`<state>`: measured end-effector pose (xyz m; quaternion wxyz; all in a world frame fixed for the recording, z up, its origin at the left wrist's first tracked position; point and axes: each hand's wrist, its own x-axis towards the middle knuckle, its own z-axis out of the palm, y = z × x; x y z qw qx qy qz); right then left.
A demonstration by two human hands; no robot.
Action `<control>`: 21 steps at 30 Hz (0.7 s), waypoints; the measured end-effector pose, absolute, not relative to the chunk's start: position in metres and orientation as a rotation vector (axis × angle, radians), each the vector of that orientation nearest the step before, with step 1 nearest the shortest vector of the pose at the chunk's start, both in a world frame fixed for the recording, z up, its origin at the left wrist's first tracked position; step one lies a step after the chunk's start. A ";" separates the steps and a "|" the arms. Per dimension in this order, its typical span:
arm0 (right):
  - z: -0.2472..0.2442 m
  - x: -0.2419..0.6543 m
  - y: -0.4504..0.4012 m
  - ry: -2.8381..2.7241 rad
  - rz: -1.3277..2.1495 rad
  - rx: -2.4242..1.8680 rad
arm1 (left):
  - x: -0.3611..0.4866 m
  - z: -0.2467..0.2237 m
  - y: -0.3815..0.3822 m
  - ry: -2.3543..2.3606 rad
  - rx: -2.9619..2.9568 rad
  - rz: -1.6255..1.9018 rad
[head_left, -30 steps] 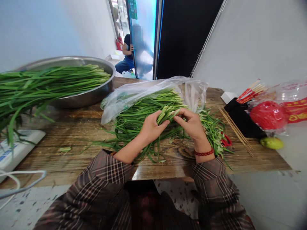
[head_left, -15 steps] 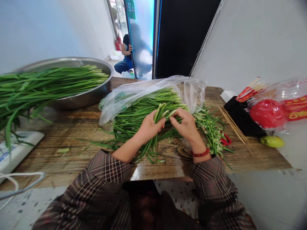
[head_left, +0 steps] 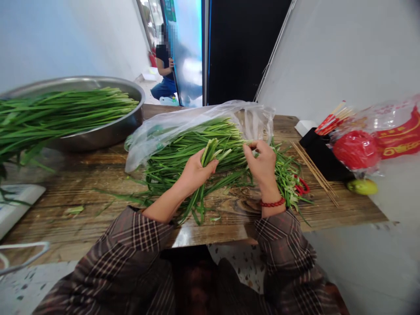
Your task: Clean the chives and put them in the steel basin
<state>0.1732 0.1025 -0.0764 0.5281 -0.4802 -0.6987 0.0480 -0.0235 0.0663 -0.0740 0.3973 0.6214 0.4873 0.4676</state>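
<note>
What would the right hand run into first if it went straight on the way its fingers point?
Most likely the right hand would meet the pale ends of the piled green stalks, just ahead and leftward of its fingertips. Depth is unclear, so it may pass over them.
</note>
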 end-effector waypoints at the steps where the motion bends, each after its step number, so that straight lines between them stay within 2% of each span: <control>1: -0.074 0.175 0.101 -1.674 0.192 -1.118 | -0.024 -0.074 0.067 1.233 1.563 1.190; 5: -0.065 0.172 0.093 -1.775 0.364 -0.975 | -0.025 -0.073 0.068 1.282 1.579 1.213; 14: -0.072 0.167 0.098 -1.974 0.284 -0.810 | -0.023 -0.071 0.065 1.203 1.599 1.157; 21: -0.075 0.160 0.097 -1.974 0.268 -0.910 | -0.023 -0.071 0.065 1.200 1.627 1.116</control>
